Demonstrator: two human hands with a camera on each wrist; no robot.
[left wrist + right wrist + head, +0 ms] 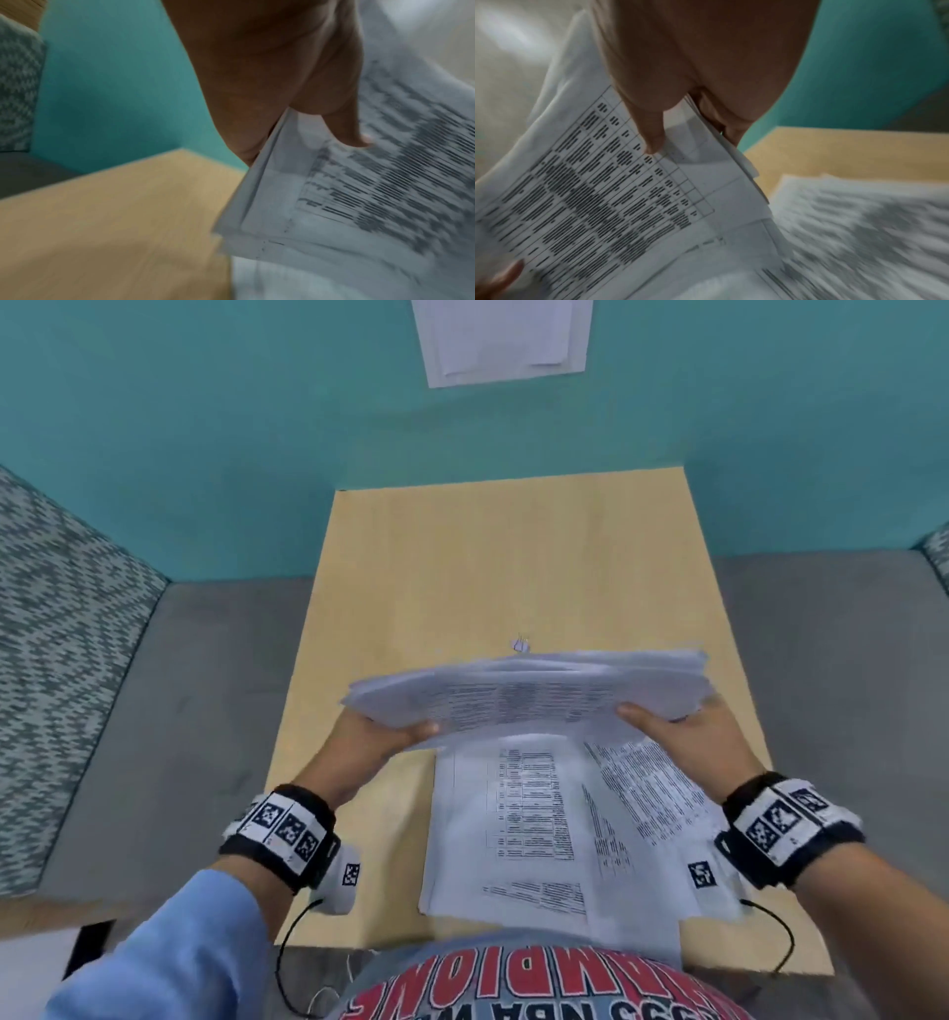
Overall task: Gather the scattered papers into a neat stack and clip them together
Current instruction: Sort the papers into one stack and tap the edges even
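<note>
A bundle of printed papers hangs above the wooden table, held at both ends. My left hand grips its left edge, thumb on top. My right hand grips the right edge the same way. In the left wrist view the thumb presses on the top sheet. The right wrist view shows the thumb on the printed table of the bundle. More loose sheets lie spread on the table below, near its front edge. A small clip lies on the table just beyond the bundle.
A teal wall rises behind the table, with a white sheet pinned on it. Grey seat cushions flank the table, and a patterned cushion stands at the left. Bare table lies beyond the clip.
</note>
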